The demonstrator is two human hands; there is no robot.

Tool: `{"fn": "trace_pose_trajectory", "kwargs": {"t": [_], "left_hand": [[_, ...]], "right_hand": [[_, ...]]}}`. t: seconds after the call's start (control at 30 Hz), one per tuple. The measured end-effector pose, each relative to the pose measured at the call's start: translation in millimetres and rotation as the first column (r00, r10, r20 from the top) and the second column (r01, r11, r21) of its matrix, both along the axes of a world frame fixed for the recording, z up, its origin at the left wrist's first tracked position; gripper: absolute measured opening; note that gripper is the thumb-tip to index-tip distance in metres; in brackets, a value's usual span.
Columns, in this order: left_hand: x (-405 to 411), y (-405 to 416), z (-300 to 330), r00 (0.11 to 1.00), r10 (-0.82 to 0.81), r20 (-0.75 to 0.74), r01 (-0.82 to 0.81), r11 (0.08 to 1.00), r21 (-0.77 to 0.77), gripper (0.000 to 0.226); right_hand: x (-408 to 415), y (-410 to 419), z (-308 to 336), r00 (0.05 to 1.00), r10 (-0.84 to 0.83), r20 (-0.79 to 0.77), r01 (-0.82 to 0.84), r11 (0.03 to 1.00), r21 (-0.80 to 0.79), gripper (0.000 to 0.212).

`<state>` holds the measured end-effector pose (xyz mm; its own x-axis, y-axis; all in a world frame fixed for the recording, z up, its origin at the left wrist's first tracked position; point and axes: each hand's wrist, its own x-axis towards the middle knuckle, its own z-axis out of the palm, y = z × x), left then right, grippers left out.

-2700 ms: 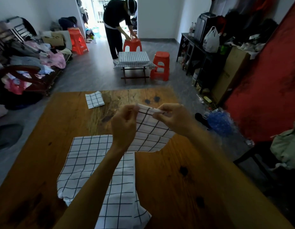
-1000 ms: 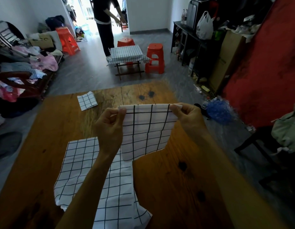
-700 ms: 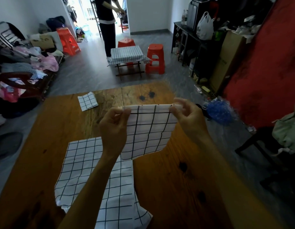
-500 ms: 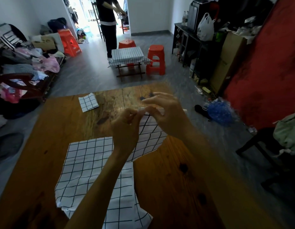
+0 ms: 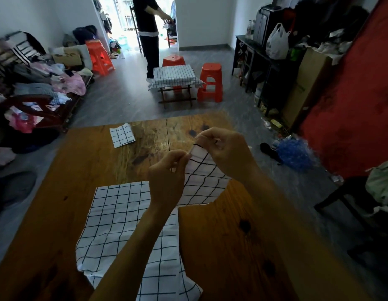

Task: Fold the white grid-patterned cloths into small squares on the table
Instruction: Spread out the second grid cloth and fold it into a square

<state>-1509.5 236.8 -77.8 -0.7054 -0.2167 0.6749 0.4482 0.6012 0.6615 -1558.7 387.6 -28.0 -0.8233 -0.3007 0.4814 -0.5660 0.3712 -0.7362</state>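
both hands up over the middle of the wooden table (image 5: pixel 232 246), working one white grid cloth (image 5: pixel 201 179). left hand (image 5: pixel 167 177) pinches the cloth's top edge between thumb and fingers, closed on the fabric. right hand (image 5: pixel 225 153) sits just beside it, slightly farther away and higher, fingers curled and clamped on the same top edge. the two hands are close together, so the upper edge is bunched between them and the rest of the cloth hangs down, its lower edge reaching the tabletop.

second grid cloth (image 5: pixel 128 231) lies spread flat and unfolded on the near half of the table, partly under the left forearm, with its near edge rumpled. the held cloth's lower part overlaps its far right corner.

one folded square (image 5: pixel 122 137) sits near the far left edge of the table, well apart from the hands.

background: a standing person (image 5: pixel 148 35) beside a small table with a checked cover (image 5: pixel 174 76), orange stools around it.
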Motion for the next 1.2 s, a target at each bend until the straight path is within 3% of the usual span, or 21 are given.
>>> {"fn": "trace_pose_trajectory", "kwargs": {"t": [0.23, 0.67, 0.8, 0.9, 1.03, 1.1, 1.2], "left_hand": [[-1, -2, -16, 0.999, -0.030, 0.020, 0.030, 0.999, -0.018, 0.019], [1, -12, -70, 0.986, 0.045, 0.159, -0.035, 0.997, -0.066, 0.015], [-3, -15, -78, 0.961, 0.042, 0.273, -0.014, 0.994, -0.106, 0.011], [-7, -16, -84, 0.933, 0.077, 0.353, -0.028, 0.990, -0.140, 0.011], [-9, -28, -102, 0.846, 0.154, 0.510, -0.022, 0.967, -0.256, 0.013], [-5, -35, -104, 0.835, 0.183, 0.519, -0.076, 0.973, -0.220, 0.013], [-7, -31, -79, 0.905, 0.131, 0.405, -0.120, 0.991, -0.052, 0.016]], "right_hand": [[-1, -1, 10, 0.999, -0.027, -0.027, 0.024, 0.994, -0.106, 0.008], [-8, 13, 15, 0.972, -0.214, -0.098, 0.203, 0.973, -0.111, 0.011], [-9, 18, 11, 0.953, -0.287, -0.091, 0.270, 0.949, -0.163, 0.011], [-10, 12, 10, 0.945, -0.288, -0.157, 0.276, 0.957, -0.092, 0.012], [-12, 17, 16, 0.915, -0.360, -0.184, 0.338, 0.931, -0.140, 0.014], [-15, 25, 19, 0.907, -0.361, -0.215, 0.345, 0.932, -0.108, 0.014], [-16, 27, 13, 0.926, -0.305, -0.222, 0.307, 0.951, -0.028, 0.010]]}}
